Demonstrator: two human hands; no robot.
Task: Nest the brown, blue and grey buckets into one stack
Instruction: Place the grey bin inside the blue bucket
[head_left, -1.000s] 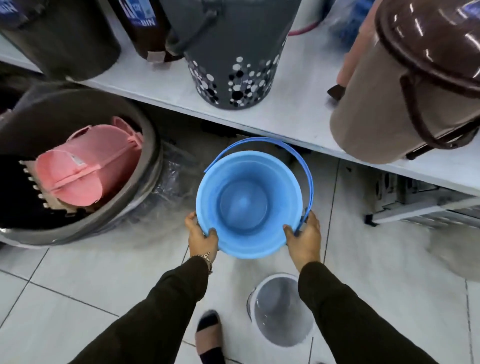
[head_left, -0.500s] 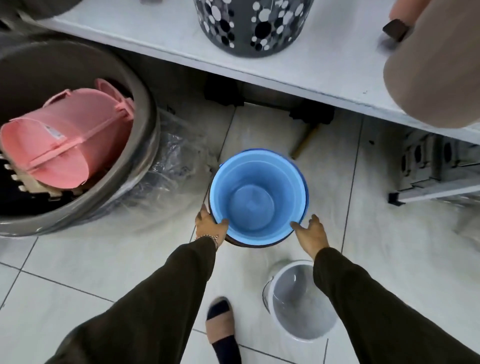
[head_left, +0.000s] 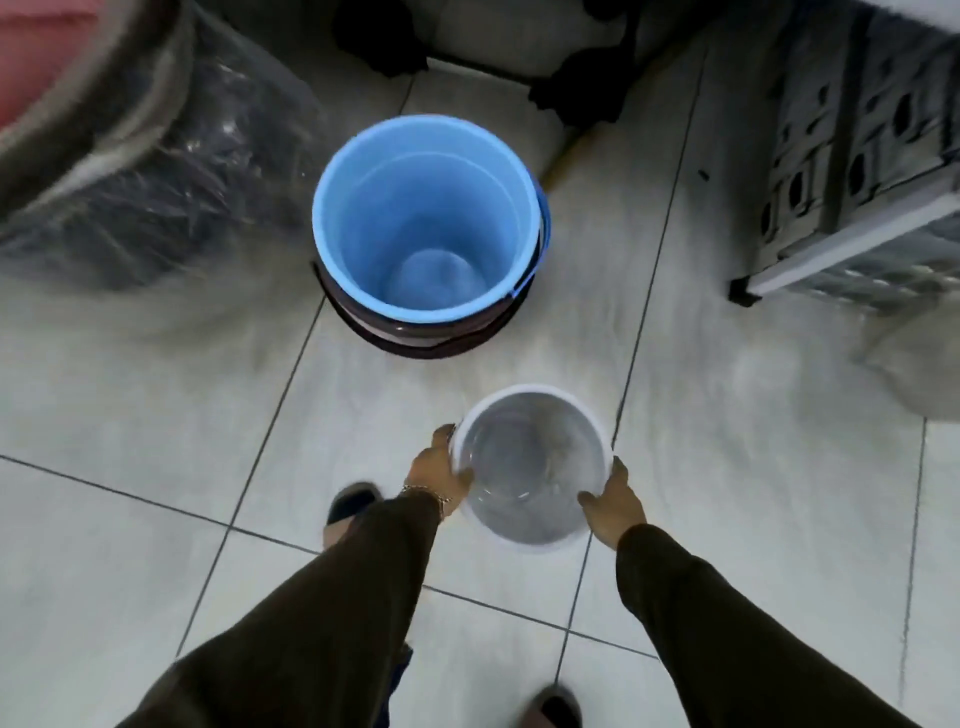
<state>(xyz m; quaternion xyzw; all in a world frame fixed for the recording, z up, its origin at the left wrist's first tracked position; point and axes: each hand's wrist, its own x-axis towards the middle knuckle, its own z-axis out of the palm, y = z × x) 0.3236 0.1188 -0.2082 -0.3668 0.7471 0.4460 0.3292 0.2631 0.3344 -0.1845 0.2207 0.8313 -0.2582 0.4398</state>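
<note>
**tilefan:** so what's the room like? looks like a shop floor to me

**bucketguy:** yeah; pale grey floor tiles with dark grout lines, shot from the head looking straight down; top left there's a big dark tub wrapped in clear plastic, kinda blurry, with something pink poking out of it at the corner; on the right edge a white metal rack with punched holes; dark stuff sits under a shelf at the top, can't make out what it is

**tilefan:** and the buckets?

**bucketguy:** blue bucket is sitting inside the brown bucket; you only see the brown rim and its handle peeking out below the blue one; both upright on the floor, well ahead of the hands; blue handle is folded down along the right side

**tilefan:** grey one?

**bucketguy:** grey bucket is upright, nearer the person, apart from the other two; left hand is on its left rim with the thumb curled over the edge; right hand is clamped on the lower right rim, thumb inside too; so both hands grip it from opposite sides; can't tell if it's lifted or resting on the tiles; dark sleeves, a bracelet on the left wrist, and a sandalled foot just left of that arm
</note>
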